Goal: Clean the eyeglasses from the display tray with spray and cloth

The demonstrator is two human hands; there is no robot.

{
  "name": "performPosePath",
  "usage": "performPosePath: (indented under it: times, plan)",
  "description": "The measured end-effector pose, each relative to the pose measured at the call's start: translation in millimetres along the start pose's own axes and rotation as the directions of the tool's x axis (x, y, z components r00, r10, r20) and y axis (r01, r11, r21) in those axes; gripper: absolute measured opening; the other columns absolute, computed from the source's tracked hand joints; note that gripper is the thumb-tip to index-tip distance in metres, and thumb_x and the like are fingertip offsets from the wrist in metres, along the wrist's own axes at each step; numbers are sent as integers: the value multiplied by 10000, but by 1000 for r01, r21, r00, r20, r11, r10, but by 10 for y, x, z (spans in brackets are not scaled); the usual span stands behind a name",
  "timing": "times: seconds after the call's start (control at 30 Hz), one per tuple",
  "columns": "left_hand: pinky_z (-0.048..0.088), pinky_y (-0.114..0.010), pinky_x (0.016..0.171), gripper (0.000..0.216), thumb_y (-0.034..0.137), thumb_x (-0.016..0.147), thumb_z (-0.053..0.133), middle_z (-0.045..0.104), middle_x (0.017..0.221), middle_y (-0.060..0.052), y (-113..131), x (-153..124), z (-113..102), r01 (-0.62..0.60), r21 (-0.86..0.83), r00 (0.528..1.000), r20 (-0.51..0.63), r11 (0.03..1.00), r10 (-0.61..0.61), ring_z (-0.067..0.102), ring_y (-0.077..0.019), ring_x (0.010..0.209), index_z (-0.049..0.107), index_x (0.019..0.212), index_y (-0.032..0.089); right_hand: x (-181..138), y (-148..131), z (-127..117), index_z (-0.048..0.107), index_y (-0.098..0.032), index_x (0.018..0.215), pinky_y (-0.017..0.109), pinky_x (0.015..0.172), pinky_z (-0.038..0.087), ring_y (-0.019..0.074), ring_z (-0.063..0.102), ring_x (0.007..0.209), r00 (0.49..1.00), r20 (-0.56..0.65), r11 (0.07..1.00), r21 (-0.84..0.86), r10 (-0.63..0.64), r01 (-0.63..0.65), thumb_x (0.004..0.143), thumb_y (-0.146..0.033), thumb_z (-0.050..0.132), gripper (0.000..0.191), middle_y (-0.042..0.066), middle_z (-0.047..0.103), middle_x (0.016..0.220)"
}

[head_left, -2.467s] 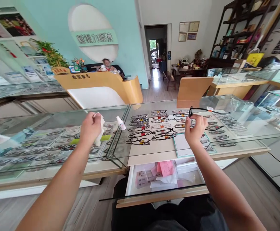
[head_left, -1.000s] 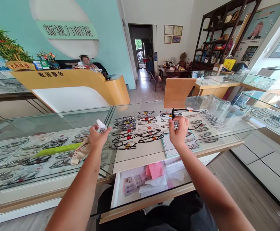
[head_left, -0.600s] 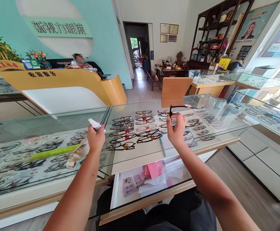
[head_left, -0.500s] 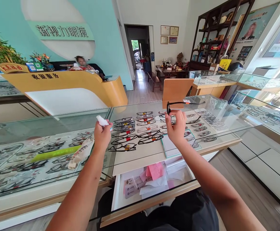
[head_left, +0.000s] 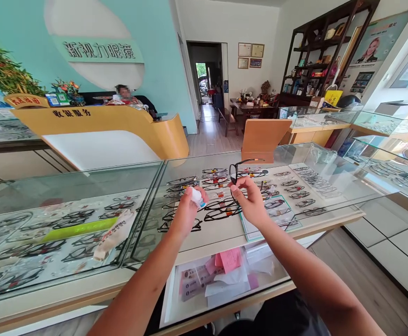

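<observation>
My left hand (head_left: 186, 212) is closed around a small white bottle (head_left: 197, 198) with a bit of blue at its lower end. Fingers cover much of the bottle, so its exact kind is unclear. Between the thumb and fingers of my right hand (head_left: 252, 201) is a pair of black-framed eyeglasses (head_left: 233, 173), held upright with an arm stretching to the right. Both hands are above the glass display case (head_left: 190, 240), a short gap apart. Under the glass, several rows of spectacle frames (head_left: 221, 212) lie on a pale surface.
An open drawer (head_left: 169, 298) with pink and white papers sits below the case. On the left case rests a printed cloth (head_left: 116, 234). An orange chair back (head_left: 265, 140) stands behind the glass. A person (head_left: 125, 95) is at the yellow counter (head_left: 169, 135).
My left hand has moved right with the bottle, closer to the eyeglasses. My right hand has brought the eyeglasses slightly left and lower, turning them so the lens faces more into view.
</observation>
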State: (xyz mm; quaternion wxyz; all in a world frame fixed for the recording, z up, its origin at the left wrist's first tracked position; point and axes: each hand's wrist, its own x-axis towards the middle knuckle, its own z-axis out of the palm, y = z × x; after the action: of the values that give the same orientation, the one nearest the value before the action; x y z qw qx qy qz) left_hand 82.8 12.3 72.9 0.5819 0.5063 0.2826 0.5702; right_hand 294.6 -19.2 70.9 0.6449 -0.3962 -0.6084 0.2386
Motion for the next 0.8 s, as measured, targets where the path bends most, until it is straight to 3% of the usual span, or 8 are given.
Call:
performPosePath:
  times: [0.13,0.3,0.4,0.6,0.8]
  plan:
    - [478,-353,688,691,881,829,680,491,729,-23,17,68,28,41,-40,999,28,998,-40,505,-189,714,585,680,213,13,-8,64,610,-282,964,403,919,510,225,667,938,986,150,984,153,68,-91,1053,-539,659,276,27,767,1001]
    - [455,-399,683,820,987,891,377,436,678,-34,16,148,20,90,14,990,109,996,-91,473,-203,666,537,631,226,23,74,96,627,-269,980,417,910,481,239,625,955,994,98,995,-79,-54,62,1062,-431,631,182,41,717,979]
    - [442,-421,682,845,994,889,288,439,640,-48,-30,204,-34,73,83,988,128,994,-83,471,-223,660,547,616,238,36,114,118,619,-267,972,411,880,480,238,608,933,992,107,989,-128,-60,74,1065,-413,611,173,38,703,953]
    - [397,-406,683,797,928,922,320,469,620,-57,-81,257,-70,34,130,986,158,991,-54,492,-235,669,575,625,234,57,116,153,594,-272,972,420,889,484,241,619,936,977,211,993,-94,-45,66,1077,-393,605,161,38,747,986]
    - [385,-384,694,693,852,911,470,554,753,-64,-113,262,-75,7,159,993,116,987,-26,477,-209,708,648,714,213,55,125,150,595,-270,968,408,888,472,234,610,944,975,215,995,-70,-53,70,1079,-377,617,156,32,741,980]
